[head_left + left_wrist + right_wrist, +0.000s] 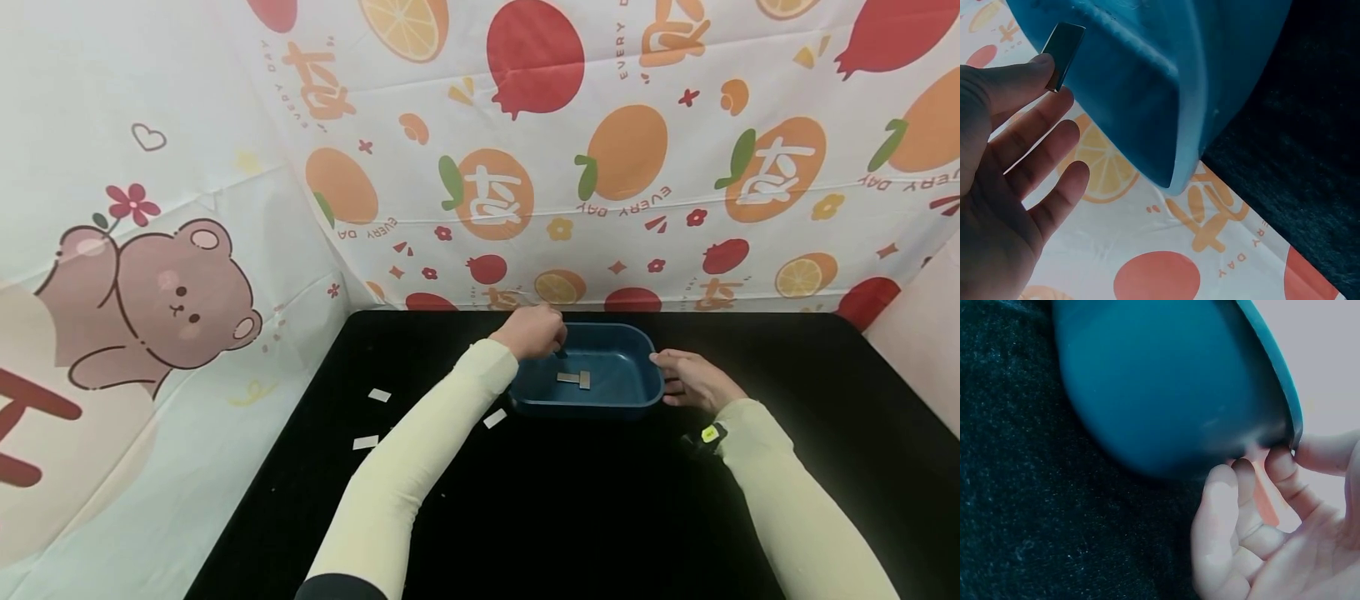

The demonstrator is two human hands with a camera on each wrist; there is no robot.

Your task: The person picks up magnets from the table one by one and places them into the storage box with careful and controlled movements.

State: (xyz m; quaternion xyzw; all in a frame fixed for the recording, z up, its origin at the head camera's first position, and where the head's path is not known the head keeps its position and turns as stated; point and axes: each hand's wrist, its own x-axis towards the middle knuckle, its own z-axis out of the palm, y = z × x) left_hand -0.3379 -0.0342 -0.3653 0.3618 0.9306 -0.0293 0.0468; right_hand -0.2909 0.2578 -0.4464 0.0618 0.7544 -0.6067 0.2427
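Head | cloth [555, 179]: "EVERY DAY" | left hand [531, 332] pinches metallic bar [1067, 50]

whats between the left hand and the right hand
Most of the blue tray, with small gray pieces inside, lies between the left hand and right hand, as the head view shows.

Tray [585, 409], blue: cut off by the top edge, both wrist views. Shiny block [1065, 53] in left hand [531, 331]: largely hidden by that hand, head view. Desk [600, 500]: lower portion out of frame, head view. Yellow tag [709, 433], right wrist: marking too small to read.
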